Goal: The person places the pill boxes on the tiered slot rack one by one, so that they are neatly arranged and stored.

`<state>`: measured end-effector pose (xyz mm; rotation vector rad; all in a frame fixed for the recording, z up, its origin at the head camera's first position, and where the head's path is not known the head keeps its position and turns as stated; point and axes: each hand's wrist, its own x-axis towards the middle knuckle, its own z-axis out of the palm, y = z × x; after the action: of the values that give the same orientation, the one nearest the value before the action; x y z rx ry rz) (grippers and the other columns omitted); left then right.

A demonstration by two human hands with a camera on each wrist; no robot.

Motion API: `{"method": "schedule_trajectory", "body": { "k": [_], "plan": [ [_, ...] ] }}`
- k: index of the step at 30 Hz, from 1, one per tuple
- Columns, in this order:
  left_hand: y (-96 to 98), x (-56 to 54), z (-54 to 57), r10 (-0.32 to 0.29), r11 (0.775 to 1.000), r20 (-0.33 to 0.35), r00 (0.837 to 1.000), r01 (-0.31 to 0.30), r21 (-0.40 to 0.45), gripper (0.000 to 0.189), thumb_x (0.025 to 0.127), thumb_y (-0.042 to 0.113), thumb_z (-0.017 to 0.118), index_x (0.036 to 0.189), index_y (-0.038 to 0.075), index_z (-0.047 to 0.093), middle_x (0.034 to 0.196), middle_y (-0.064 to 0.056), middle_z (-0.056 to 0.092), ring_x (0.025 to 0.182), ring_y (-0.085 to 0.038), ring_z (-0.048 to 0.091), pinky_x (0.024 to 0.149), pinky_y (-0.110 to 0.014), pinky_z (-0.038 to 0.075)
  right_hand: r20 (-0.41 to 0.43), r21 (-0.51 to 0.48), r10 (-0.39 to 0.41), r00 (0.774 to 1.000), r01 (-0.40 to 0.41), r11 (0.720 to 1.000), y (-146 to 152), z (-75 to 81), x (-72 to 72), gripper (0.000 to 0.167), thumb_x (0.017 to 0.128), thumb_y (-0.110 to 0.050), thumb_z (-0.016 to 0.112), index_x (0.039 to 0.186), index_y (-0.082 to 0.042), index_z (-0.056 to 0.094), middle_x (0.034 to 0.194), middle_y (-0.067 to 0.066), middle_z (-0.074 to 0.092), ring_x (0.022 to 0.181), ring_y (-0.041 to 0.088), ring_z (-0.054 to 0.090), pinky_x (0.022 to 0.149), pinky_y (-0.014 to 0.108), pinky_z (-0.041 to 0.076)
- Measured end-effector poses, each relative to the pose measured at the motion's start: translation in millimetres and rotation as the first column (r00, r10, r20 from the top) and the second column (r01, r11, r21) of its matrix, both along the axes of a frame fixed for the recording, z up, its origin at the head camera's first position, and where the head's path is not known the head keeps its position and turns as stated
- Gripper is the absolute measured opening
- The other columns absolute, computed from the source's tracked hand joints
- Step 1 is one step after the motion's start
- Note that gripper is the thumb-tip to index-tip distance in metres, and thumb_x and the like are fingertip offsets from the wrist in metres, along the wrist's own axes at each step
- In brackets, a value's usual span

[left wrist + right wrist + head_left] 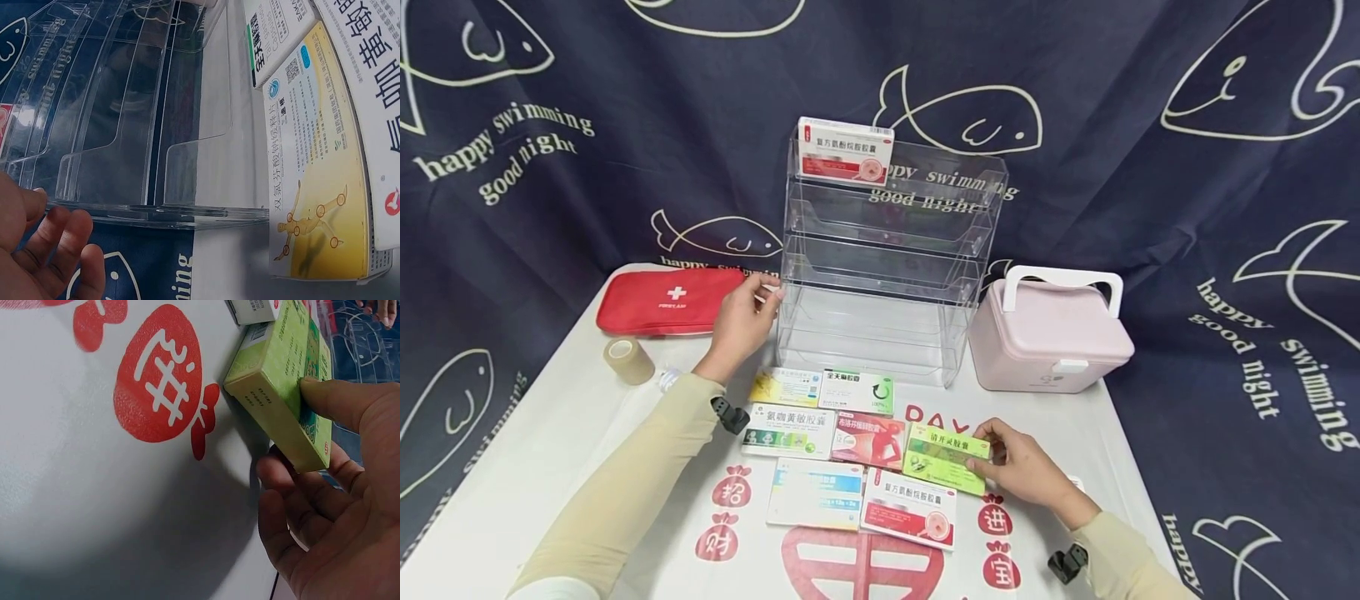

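Observation:
My right hand pinches the right end of a green medicine box, thumb on its face and fingers around the far edge. In the right wrist view the green box sits tilted in the grip. My left hand is at the left side of a clear acrylic tiered rack, fingers loosely bent, fingertips right at its side panel. A red-and-white medicine box stands in the rack's top tier at left. Before the rack lie several more boxes, among them a pink one and a yellow-and-white one.
A red first-aid pouch lies at the back left, with a tan tape roll in front of it. A pink lidded case with a white handle stands right of the rack. A dark curtain hangs behind the white-covered table.

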<state>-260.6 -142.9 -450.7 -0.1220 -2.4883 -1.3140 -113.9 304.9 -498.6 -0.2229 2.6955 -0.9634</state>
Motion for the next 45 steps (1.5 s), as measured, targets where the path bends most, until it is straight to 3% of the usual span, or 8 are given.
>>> {"method": "schedule_trajectory", "body": {
  "k": [7, 16, 25, 35, 38, 41, 45],
  "plan": [
    [0.3, -1.1, 1.9, 0.001, 1.000, 0.003, 1.000, -0.001, -0.008, 0.021, 0.102, 0.022, 0.065, 0.119, 0.010, 0.065, 0.093, -0.010, 0.069, 0.074, -0.025, 0.063, 0.065, -0.037, 0.046, -0.068, -0.059, -0.044, 0.997, 0.040, 0.997, 1, 0.1, -2.0, 0.037, 0.085, -0.022, 0.084, 0.111, -0.015, 0.058, 0.091, 0.001, 0.060, 0.080, 0.020, 0.058, 0.070, 0.032, 0.050],
    [-0.3, -0.1, 0.4, -0.003, 1.000, 0.027, 1.000, 0.004, -0.011, 0.021, 0.101, 0.021, 0.065, 0.119, 0.011, 0.065, 0.092, -0.008, 0.068, 0.073, -0.024, 0.063, 0.064, -0.038, 0.046, -0.192, -0.137, -0.144, 0.971, 0.118, 0.983, 1, -1.0, -2.1, 0.035, 0.084, -0.008, 0.083, 0.109, -0.014, 0.058, 0.096, 0.006, 0.063, 0.080, 0.022, 0.059, 0.065, 0.030, 0.052],
    [-0.2, 1.2, 0.5, -0.007, 1.000, 0.033, 0.999, 0.007, 0.000, 0.022, 0.101, 0.022, 0.066, 0.120, 0.010, 0.065, 0.092, -0.009, 0.067, 0.073, -0.024, 0.063, 0.064, -0.038, 0.047, -0.203, -0.164, -0.099, 0.974, 0.066, 0.984, 6, -0.2, 3.6, 0.038, 0.086, -0.005, 0.080, 0.118, -0.013, 0.061, 0.110, 0.003, 0.065, 0.085, 0.021, 0.061, 0.074, 0.031, 0.053],
    [-2.0, 1.1, -0.2, -0.002, 1.000, 0.048, 0.999, 0.002, 0.002, 0.022, 0.102, 0.022, 0.065, 0.121, 0.011, 0.065, 0.094, -0.009, 0.068, 0.074, -0.024, 0.063, 0.064, -0.038, 0.047, -0.351, -0.183, -0.008, 0.936, -0.060, 0.981, 12, -3.4, 9.1, 0.038, 0.084, -0.003, 0.082, 0.115, -0.018, 0.067, 0.114, -0.004, 0.068, 0.096, 0.014, 0.064, 0.076, 0.036, 0.056],
    [-2.6, 0.7, -0.8, -0.001, 1.000, 0.045, 0.999, 0.001, 0.000, 0.022, 0.102, 0.023, 0.065, 0.121, 0.011, 0.065, 0.094, -0.009, 0.068, 0.074, -0.024, 0.064, 0.065, -0.038, 0.047, -0.408, -0.235, -0.014, 0.913, -0.091, 0.968, 11, 3.6, 3.2, 0.037, 0.083, 0.001, 0.082, 0.114, -0.016, 0.070, 0.114, 0.000, 0.069, 0.096, 0.013, 0.064, 0.072, 0.033, 0.056],
    [-2.2, 0.6, -0.8, -0.005, 1.000, 0.035, 0.999, 0.005, 0.001, 0.022, 0.102, 0.023, 0.065, 0.120, 0.011, 0.065, 0.093, -0.009, 0.068, 0.074, -0.024, 0.064, 0.065, -0.038, 0.046, -0.462, -0.269, -0.034, 0.886, -0.103, 0.958, 6, 23.9, -7.9, 0.033, 0.083, 0.007, 0.079, 0.111, -0.006, 0.071, 0.113, 0.009, 0.069, 0.094, 0.012, 0.065, 0.069, 0.030, 0.057],
    [-1.2, 0.9, -0.6, -0.006, 1.000, 0.031, 0.999, 0.006, -0.001, 0.022, 0.102, 0.023, 0.065, 0.120, 0.011, 0.065, 0.091, -0.008, 0.067, 0.073, -0.024, 0.064, 0.064, -0.038, 0.046, -0.451, -0.322, -0.079, 0.889, -0.079, 0.943, 0, 62.4, -32.9, 0.029, 0.086, 0.007, 0.076, 0.113, 0.002, 0.069, 0.113, 0.016, 0.068, 0.086, 0.018, 0.068, 0.069, 0.027, 0.058]
  ]
}}
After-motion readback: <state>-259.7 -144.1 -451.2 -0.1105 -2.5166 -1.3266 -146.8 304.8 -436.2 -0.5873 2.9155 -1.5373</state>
